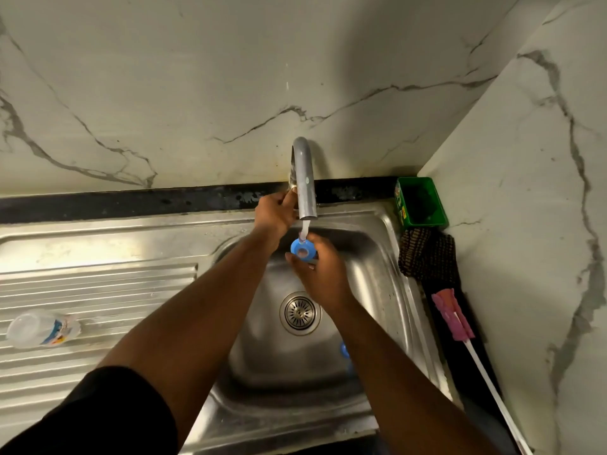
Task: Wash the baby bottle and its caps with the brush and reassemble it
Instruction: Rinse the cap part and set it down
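- Right hand (323,277) is grasping the blue cap (303,249) under the tap (303,178) stream.
- Left hand (275,213), at eleven o'clock, is gripping the tap handle.
- Advice: rotate cap, rinsing every side.

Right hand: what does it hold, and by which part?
The right hand holds the blue cap ring under the tap's water, its fingers curled round the ring's outer rim.

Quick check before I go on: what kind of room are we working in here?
Most likely a home kitchen, at the sink. A stainless steel sink with a ribbed drainboard sits under a running tap, marble-look wall tiles stand behind it, and a green tub sits in the corner.
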A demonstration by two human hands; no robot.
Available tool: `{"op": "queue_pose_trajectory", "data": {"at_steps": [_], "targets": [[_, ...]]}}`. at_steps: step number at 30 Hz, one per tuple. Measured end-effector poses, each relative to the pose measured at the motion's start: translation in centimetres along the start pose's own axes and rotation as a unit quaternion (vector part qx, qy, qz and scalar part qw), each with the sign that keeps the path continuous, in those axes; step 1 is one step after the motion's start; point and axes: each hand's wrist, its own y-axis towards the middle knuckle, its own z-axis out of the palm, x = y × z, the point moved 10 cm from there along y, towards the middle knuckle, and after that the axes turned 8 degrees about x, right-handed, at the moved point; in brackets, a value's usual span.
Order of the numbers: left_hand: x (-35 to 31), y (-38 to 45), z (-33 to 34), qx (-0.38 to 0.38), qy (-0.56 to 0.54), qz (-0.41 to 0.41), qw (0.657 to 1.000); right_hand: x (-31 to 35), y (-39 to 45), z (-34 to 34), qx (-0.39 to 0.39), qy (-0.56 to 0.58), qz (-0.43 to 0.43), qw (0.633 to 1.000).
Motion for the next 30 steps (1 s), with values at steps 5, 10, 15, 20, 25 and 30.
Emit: {"op": "queue_pose_trajectory", "data": {"at_steps": [5, 10, 15, 20, 25, 30], "targets": [[3.7, -1.7, 1.8, 0.099, -0.145, -0.076, 0.982, 1.2, -0.3, -1.1, -0.040, 0.014, -0.036, 0.998], [6.3, -5.4, 3.9, 0.205, -0.190, -0.082, 0.957, 1.3, -0.6, -2.0, -0.090, -0.108, -0.029, 0.990], [5.5, -6.4, 2.6, 0.189, -0.154, -0.024, 0.969, 2.9, 0.4, -1.7, -0.053, -0.129, -0.018, 0.990], [6.0, -8.3, 4.0, 0.237, -0.290, -0.059, 0.925, 2.3, 0.4, -0.9, 0.007, 0.073, 0.138, 0.988], [7.0, -8.6, 2.6, 0.195, -0.371, -0.089, 0.904, 1.3, -0.8, 2.9, 0.150, 0.260, 0.246, 0.922], [6.7, -8.4, 1.6, 0.228, -0.341, -0.092, 0.907, 3.0, -0.1, 2.2, 0.125, 0.138, 0.105, 0.977]]}}
